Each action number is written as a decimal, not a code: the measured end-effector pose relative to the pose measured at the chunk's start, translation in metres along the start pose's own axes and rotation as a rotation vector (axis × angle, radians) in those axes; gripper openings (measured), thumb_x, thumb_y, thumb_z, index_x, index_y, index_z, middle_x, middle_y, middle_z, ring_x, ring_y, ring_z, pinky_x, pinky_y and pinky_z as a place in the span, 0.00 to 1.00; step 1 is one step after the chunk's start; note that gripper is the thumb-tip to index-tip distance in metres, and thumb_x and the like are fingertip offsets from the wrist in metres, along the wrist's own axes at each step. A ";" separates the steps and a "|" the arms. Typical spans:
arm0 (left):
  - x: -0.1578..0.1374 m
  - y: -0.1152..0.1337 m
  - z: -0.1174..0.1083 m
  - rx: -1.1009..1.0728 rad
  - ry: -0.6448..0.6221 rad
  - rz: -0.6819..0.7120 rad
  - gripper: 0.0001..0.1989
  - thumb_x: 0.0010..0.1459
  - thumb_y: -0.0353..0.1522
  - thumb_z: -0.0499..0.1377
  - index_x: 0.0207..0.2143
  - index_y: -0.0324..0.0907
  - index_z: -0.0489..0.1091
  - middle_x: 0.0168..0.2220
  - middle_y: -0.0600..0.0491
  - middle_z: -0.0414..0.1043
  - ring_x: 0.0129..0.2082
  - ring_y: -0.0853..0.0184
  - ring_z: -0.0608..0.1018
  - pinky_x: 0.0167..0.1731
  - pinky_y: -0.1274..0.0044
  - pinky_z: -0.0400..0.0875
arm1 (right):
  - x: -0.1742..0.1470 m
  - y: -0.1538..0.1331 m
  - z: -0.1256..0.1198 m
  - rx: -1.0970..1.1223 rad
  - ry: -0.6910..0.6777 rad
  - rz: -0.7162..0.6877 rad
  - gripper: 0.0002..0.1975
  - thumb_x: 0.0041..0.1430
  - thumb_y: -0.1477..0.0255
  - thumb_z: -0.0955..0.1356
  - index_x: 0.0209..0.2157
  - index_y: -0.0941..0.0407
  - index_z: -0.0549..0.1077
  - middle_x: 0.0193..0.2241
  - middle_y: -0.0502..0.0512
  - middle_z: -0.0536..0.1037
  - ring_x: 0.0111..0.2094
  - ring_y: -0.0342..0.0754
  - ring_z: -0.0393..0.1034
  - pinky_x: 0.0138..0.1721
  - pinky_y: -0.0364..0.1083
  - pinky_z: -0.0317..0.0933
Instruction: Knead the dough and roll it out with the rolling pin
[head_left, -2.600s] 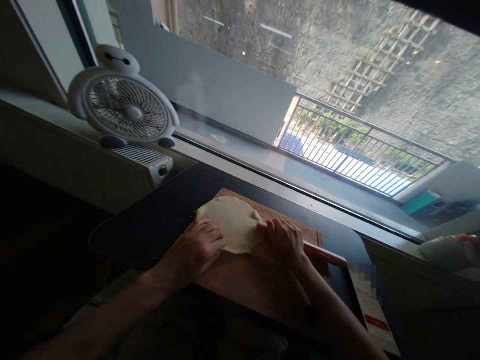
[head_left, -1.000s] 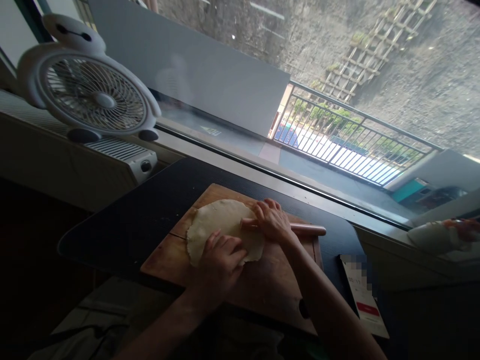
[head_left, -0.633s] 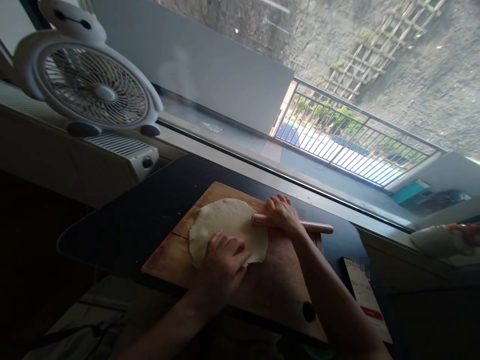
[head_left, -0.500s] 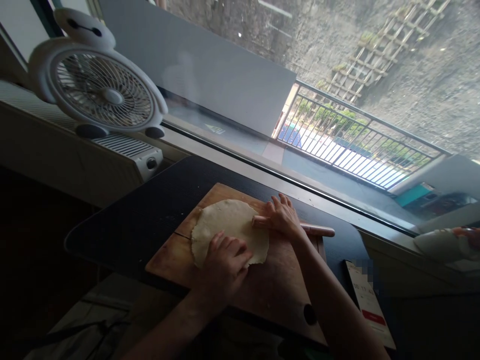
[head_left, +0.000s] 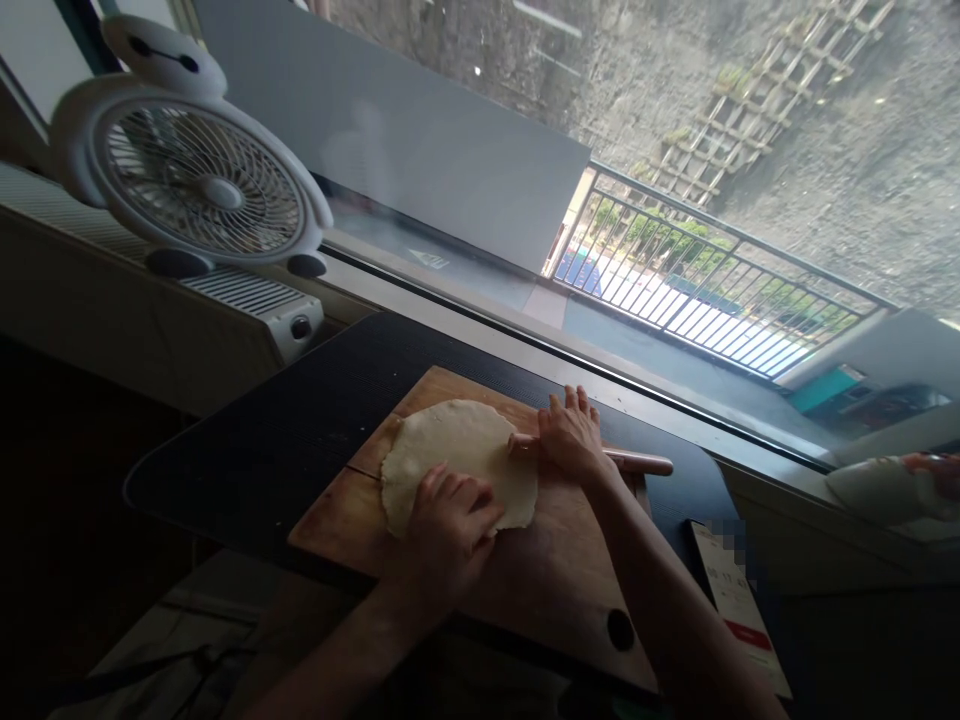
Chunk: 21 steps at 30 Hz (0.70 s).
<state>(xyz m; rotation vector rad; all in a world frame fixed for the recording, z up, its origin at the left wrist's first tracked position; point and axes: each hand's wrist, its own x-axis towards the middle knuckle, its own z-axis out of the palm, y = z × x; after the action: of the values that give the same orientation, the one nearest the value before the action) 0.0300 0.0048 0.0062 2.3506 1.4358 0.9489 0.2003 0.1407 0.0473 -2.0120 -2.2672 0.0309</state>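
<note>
A flat, roughly round sheet of dough (head_left: 457,440) lies on a wooden cutting board (head_left: 540,570). My left hand (head_left: 454,515) rests on its near edge, fingers slightly bent and lying on the dough. A thin wooden rolling pin (head_left: 637,461) crosses the right side, its left end over the dough. My right hand (head_left: 571,432) presses on the pin with the palm, fingers stretched out past it and not wrapped round. The middle of the pin is hidden beneath that hand.
The board sits on a dark table (head_left: 255,460) beside a large window. At the table's right edge lies a phone (head_left: 739,610) with a lit screen. A white fan (head_left: 202,180) stands on a heater (head_left: 255,300) at the left.
My right hand has shifted slightly forward over the rolling pin, its fingers straighter. The pin has moved a little to the right. My left hand stays on the dough.
</note>
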 end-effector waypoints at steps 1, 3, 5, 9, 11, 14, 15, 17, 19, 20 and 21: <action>0.000 0.000 0.000 0.001 -0.001 0.001 0.11 0.55 0.27 0.55 0.39 0.48 0.72 0.40 0.54 0.69 0.44 0.63 0.68 0.58 0.57 0.46 | 0.003 -0.010 0.000 0.005 0.029 -0.040 0.23 0.66 0.63 0.53 0.56 0.57 0.63 0.64 0.60 0.50 0.65 0.57 0.36 0.59 0.58 0.40; 0.000 0.000 0.000 0.009 0.000 0.000 0.11 0.55 0.28 0.55 0.39 0.47 0.72 0.41 0.54 0.69 0.45 0.63 0.68 0.58 0.57 0.46 | -0.009 -0.025 0.006 0.021 0.057 -0.094 0.23 0.66 0.63 0.53 0.58 0.54 0.61 0.64 0.57 0.51 0.65 0.54 0.37 0.59 0.56 0.41; 0.000 0.000 -0.001 0.004 0.004 0.000 0.10 0.55 0.28 0.55 0.38 0.47 0.72 0.42 0.53 0.69 0.46 0.62 0.68 0.58 0.57 0.46 | -0.039 -0.032 0.015 0.032 0.061 -0.096 0.23 0.66 0.63 0.52 0.58 0.52 0.60 0.63 0.55 0.53 0.64 0.53 0.38 0.59 0.55 0.42; 0.001 0.000 0.000 -0.029 0.008 -0.014 0.12 0.53 0.26 0.55 0.39 0.47 0.72 0.40 0.54 0.70 0.44 0.64 0.68 0.58 0.58 0.46 | -0.098 -0.024 0.030 0.008 0.136 -0.203 0.25 0.66 0.65 0.52 0.62 0.55 0.53 0.63 0.53 0.53 0.65 0.50 0.36 0.62 0.53 0.37; 0.001 0.000 0.000 -0.036 -0.004 -0.018 0.13 0.54 0.26 0.55 0.39 0.48 0.72 0.41 0.55 0.69 0.44 0.64 0.68 0.58 0.59 0.46 | -0.095 -0.017 0.029 -0.001 0.150 -0.222 0.25 0.67 0.65 0.52 0.63 0.56 0.52 0.64 0.54 0.52 0.65 0.50 0.34 0.62 0.53 0.35; 0.000 -0.001 0.001 -0.038 0.000 -0.012 0.11 0.54 0.26 0.55 0.38 0.47 0.72 0.41 0.54 0.69 0.45 0.64 0.68 0.58 0.58 0.46 | -0.043 -0.016 0.020 0.019 0.076 -0.126 0.24 0.67 0.62 0.50 0.57 0.54 0.62 0.63 0.56 0.53 0.65 0.53 0.34 0.60 0.56 0.41; 0.000 -0.001 0.001 -0.036 0.008 -0.011 0.12 0.54 0.26 0.55 0.39 0.47 0.72 0.42 0.54 0.69 0.45 0.63 0.68 0.58 0.58 0.46 | -0.021 -0.017 0.016 0.037 0.009 -0.089 0.24 0.67 0.62 0.49 0.56 0.53 0.64 0.63 0.56 0.53 0.65 0.55 0.36 0.59 0.57 0.44; 0.000 -0.001 0.002 -0.031 0.019 -0.006 0.13 0.54 0.26 0.55 0.40 0.48 0.72 0.41 0.53 0.69 0.45 0.62 0.68 0.58 0.57 0.47 | 0.014 -0.022 0.008 0.051 -0.088 -0.071 0.24 0.67 0.62 0.50 0.55 0.54 0.65 0.63 0.58 0.53 0.65 0.56 0.38 0.57 0.58 0.47; 0.000 -0.002 0.002 -0.031 0.022 -0.002 0.13 0.54 0.26 0.55 0.40 0.48 0.72 0.41 0.53 0.69 0.45 0.62 0.68 0.57 0.57 0.47 | 0.020 -0.025 0.005 0.052 -0.103 -0.086 0.24 0.67 0.62 0.50 0.54 0.54 0.65 0.63 0.59 0.53 0.64 0.56 0.39 0.58 0.57 0.47; 0.000 -0.002 0.001 -0.031 0.022 -0.002 0.13 0.54 0.26 0.55 0.40 0.48 0.72 0.41 0.53 0.69 0.45 0.62 0.68 0.58 0.57 0.47 | 0.009 -0.025 0.005 0.047 -0.076 -0.099 0.24 0.67 0.62 0.50 0.53 0.54 0.66 0.63 0.58 0.54 0.65 0.56 0.39 0.58 0.57 0.47; 0.000 -0.002 0.001 -0.032 0.019 -0.003 0.12 0.54 0.27 0.56 0.40 0.48 0.72 0.41 0.53 0.69 0.45 0.62 0.68 0.58 0.57 0.47 | -0.009 -0.024 0.008 0.041 -0.038 -0.115 0.24 0.67 0.63 0.49 0.54 0.54 0.65 0.62 0.57 0.55 0.65 0.54 0.39 0.59 0.57 0.46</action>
<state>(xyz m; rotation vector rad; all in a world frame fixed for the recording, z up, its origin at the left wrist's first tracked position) 0.0295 0.0056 0.0045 2.3218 1.4198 0.9892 0.1771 0.1298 0.0407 -1.8731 -2.3810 0.1056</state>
